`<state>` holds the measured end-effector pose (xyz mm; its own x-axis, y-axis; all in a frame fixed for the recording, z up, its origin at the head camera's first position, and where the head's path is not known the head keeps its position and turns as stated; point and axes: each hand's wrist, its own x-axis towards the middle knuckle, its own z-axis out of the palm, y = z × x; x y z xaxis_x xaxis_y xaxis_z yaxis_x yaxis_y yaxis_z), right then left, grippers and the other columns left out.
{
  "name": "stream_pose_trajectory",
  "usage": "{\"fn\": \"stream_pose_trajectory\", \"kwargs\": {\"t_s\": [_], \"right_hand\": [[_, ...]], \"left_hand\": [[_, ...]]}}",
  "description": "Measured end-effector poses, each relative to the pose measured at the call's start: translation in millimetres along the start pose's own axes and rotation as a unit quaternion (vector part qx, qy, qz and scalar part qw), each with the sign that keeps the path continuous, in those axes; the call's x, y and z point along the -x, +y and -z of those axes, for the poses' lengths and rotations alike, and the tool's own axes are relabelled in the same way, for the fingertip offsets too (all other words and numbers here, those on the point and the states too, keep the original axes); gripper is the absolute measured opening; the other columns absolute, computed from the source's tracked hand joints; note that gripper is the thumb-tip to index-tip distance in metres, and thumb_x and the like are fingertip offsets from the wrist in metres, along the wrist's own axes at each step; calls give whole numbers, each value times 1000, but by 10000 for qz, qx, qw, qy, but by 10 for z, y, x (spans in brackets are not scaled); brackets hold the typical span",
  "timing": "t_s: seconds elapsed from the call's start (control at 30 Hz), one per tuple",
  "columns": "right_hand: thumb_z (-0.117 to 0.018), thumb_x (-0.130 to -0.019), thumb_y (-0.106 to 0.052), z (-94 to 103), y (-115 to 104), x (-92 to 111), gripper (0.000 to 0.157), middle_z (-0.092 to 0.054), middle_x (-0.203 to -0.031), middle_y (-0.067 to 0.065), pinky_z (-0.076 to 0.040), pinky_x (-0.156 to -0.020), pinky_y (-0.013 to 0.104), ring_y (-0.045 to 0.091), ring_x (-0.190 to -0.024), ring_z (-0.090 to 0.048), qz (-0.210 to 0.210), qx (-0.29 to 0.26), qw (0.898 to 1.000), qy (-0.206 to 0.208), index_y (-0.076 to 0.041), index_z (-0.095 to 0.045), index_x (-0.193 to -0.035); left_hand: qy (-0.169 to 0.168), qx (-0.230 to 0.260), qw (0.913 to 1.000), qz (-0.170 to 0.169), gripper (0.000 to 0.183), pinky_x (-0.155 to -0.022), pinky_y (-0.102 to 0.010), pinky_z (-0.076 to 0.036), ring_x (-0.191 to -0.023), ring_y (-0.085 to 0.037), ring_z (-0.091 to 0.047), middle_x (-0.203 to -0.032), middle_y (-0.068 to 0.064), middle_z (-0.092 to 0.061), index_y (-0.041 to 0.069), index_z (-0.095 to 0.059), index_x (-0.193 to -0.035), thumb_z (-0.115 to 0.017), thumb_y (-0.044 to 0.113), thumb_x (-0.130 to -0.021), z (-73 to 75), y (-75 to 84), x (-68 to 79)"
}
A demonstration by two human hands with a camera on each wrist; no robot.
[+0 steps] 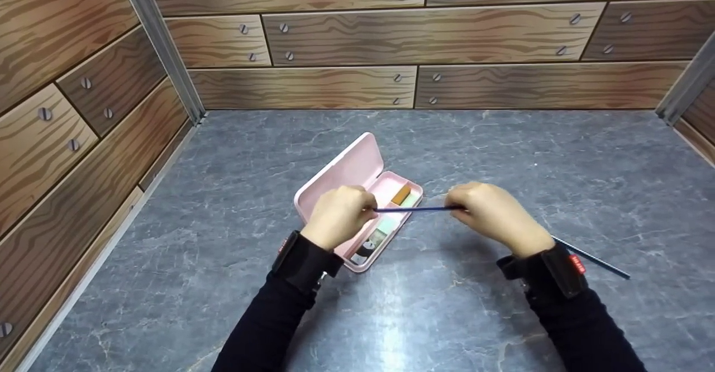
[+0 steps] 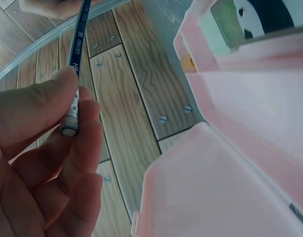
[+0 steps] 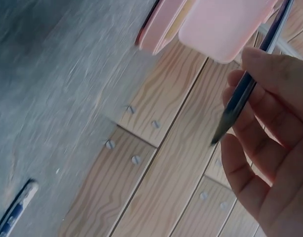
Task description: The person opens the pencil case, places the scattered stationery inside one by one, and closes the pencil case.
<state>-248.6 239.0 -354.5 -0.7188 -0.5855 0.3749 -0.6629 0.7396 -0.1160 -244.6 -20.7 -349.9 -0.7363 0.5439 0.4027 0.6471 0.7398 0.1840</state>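
A dark blue pencil (image 1: 414, 209) is held level between both hands, over the right side of an open pink pencil case (image 1: 329, 185). My left hand (image 1: 341, 215) pinches its blunt, pale-banded end between thumb and fingers. Near the pointed end, my right hand (image 1: 494, 215) grips it with the thumb against the fingers; the tip shows past them in the right wrist view. Inside the case lie an orange-brown block (image 1: 401, 194) and a mint-green piece with a panda picture (image 2: 265, 19). My left hand hides part of the case.
A second dark pencil (image 1: 595, 259) lies on the grey marbled table (image 1: 447, 316), partly behind my right wrist. The case's lid stands raised on its left side. Wood-patterned walls (image 1: 346, 37) border the table at the back and sides.
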Motion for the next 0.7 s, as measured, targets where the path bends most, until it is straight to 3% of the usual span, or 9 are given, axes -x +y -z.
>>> {"fn": "stream_pose_trajectory", "kwargs": {"t_s": [0.23, 0.7], "right_hand": [[-68, -69, 0, 32, 86, 21, 11, -61, -71, -2, -45, -61, 35, 17, -66, -56, -125, -35, 9999, 101, -9, -63, -74], [-73, -66, -3, 12, -39, -24, 13, -60, -68, -1, -37, -57, 35, 19, -64, -55, 578, 547, 9933, 841, -10, -63, -72]], "left_hand": [[-57, -106, 9998, 151, 6, -54, -32, -44, -65, -16, -59, -71, 2, -61, 14, -69, -77, -67, 19, -75, 16, -43, 9], [-71, -368, 9993, -65, 4, -49, -32, -41, -57, -17, -56, -64, 3, -57, 15, -63, -67, -64, 13, -70, -135, 83, 2]]}}
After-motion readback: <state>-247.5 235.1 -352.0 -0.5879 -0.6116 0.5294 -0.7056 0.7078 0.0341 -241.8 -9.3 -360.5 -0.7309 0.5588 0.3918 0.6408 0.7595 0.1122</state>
